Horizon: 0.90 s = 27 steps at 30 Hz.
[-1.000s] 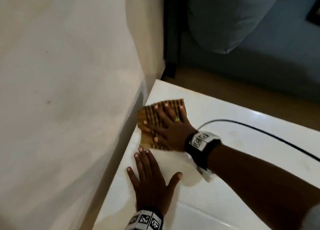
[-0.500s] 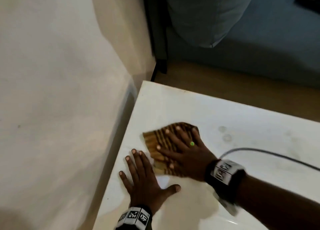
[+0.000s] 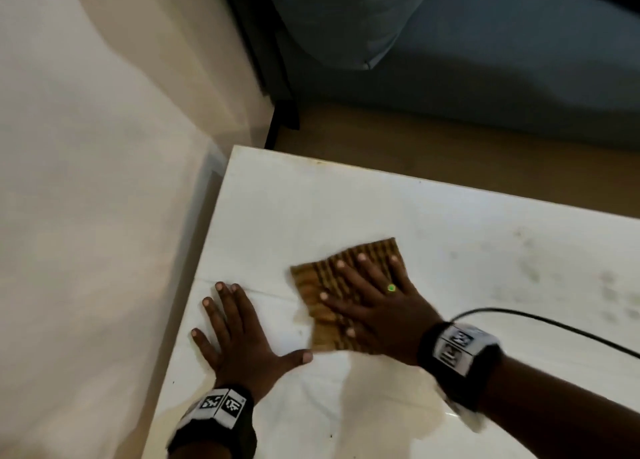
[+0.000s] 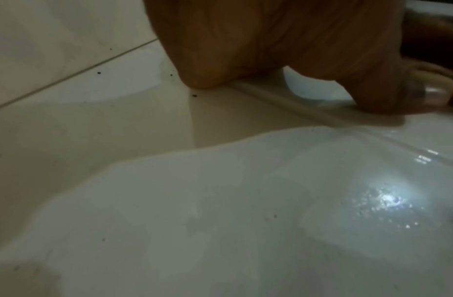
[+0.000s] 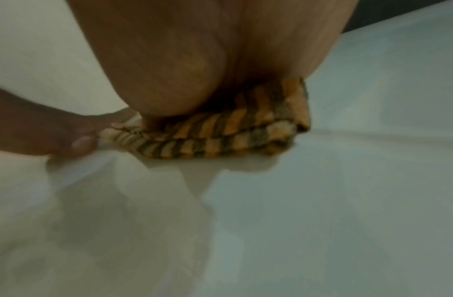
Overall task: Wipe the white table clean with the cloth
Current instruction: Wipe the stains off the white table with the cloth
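A folded brown-and-orange striped cloth lies flat on the white table. My right hand presses down on it with fingers spread and straight, a green ring on one finger. My left hand rests flat on the table just left of the cloth, fingers spread, thumb tip close to the cloth's near edge. In the right wrist view the palm bears on the cloth. The left wrist view shows my left palm on the wet table.
A cream wall runs along the table's left edge. A black cable crosses the table at the right. Faint smudges mark the right part of the top. A blue cushion and wooden floor lie beyond the far edge.
My right hand has slid the cloth from the wall-side corner toward me and to the right. The left hand has stayed flat on the table.
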### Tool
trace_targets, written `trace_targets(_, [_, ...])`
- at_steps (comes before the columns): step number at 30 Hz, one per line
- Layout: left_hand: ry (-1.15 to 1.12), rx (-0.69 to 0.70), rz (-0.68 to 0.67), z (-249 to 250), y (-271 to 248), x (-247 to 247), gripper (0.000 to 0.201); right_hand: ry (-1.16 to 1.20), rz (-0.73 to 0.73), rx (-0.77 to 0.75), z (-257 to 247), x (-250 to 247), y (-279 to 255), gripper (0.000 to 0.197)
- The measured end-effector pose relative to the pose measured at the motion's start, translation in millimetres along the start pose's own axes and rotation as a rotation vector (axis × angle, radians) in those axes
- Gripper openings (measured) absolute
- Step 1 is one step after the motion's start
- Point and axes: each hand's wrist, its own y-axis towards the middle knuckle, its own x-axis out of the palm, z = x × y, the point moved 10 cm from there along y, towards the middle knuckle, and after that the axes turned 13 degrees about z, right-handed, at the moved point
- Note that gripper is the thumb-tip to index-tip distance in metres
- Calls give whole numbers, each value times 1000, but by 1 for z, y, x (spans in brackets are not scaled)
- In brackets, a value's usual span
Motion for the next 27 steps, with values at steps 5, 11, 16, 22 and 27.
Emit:
trace_targets(5, [55,8,24,1,1,2,158,10,-37,418,142,-15,16,59])
trace_targets(11, [51,-21,42,-2,8,11,114,19,53,260,67,-3,94,56])
trace_targets(16, [-3,-25,80,-2,7,6,97,-1,13,20,15,-3,-38,57])
trace_targets(22, [15,-17,135,-4,9,5,105,72,-40,489,130,-1,52,58])
trace_targets(27, [-5,1,162,-7,12,9,95,11,147,178,20,1,72,55])
